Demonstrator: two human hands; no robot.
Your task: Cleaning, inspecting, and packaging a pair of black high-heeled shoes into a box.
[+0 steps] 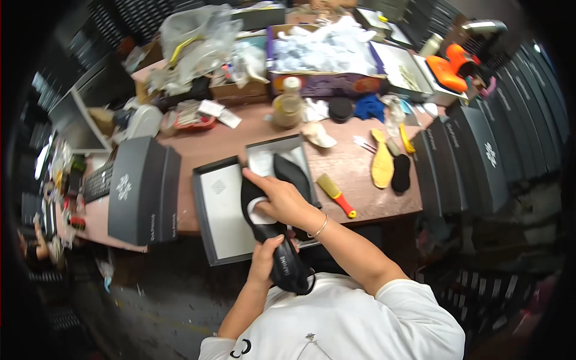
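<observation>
A black shoe with a strap at its heel is held slantwise over an open shoebox, toe pointing away from me. My left hand grips it around the middle, closed on its side. Over the front part lies my right hand, one finger stretched along the toe and the others bent at the shoe's opening. A white wad, seemingly paper, shows there beneath the right fingers. Behind the right hand, a second black shoe rests in the box part. The other box part lies to the left, showing its white inside.
Closed dark shoeboxes stand at the left and right. A brush, a yellow sole-shaped piece and a black insole lie to the right. Behind are a bottle and a carton of white wads.
</observation>
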